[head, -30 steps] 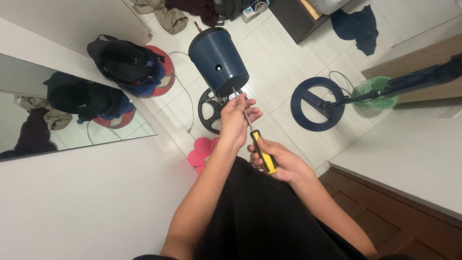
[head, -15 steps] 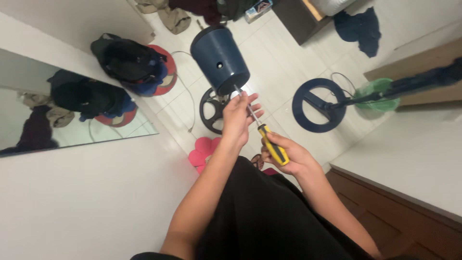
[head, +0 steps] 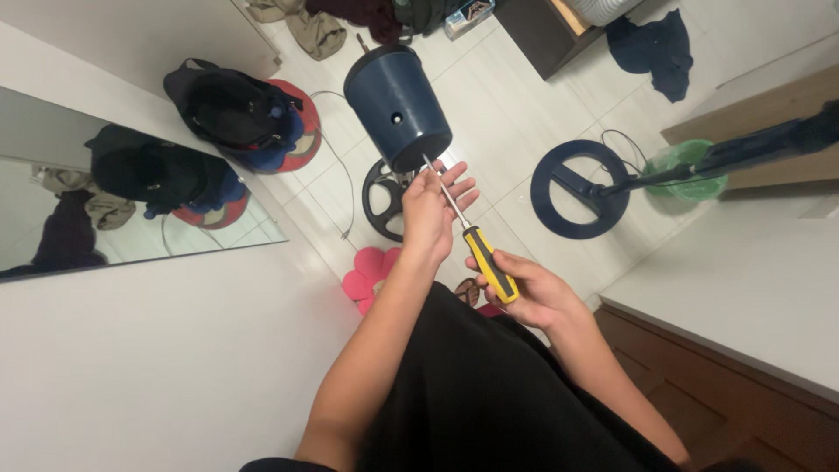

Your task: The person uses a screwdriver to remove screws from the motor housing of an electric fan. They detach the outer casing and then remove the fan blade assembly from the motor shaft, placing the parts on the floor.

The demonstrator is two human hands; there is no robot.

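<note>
**Screwdriver set at the rim of the blue housing; fastener not seen out**

White floor tiles [head: 516,114] fill the background, with a mirror [head: 131,210] leaning at nine o'clock and a white counter [head: 743,280] at three o'clock.

From my remote view, the blue housing [head: 398,105], a drum-shaped part, sits at twelve o'clock with its open end facing the person. A screwdriver [head: 476,249] with a yellow and black handle runs from the centre up to the housing's lower rim, where its tip meets the edge. The right hand [head: 524,293] is clenched around the handle. The left hand [head: 428,214] sits at the shaft, fingers curled loosely about it just below the rim, steadying it; I cannot tell whether they also touch the housing.

Loose parts lie on the floor: a black ring [head: 384,197] under the housing and a blue round base [head: 579,188] on a pole at two o'clock, beside a green basket [head: 686,170]. A dark backpack [head: 232,109] rests at ten o'clock.

My judgement: the unit is already taken apart into pieces, and work on a fastener at the rim is under way. No freed screw is visible, so that step appears unfinished.
</note>
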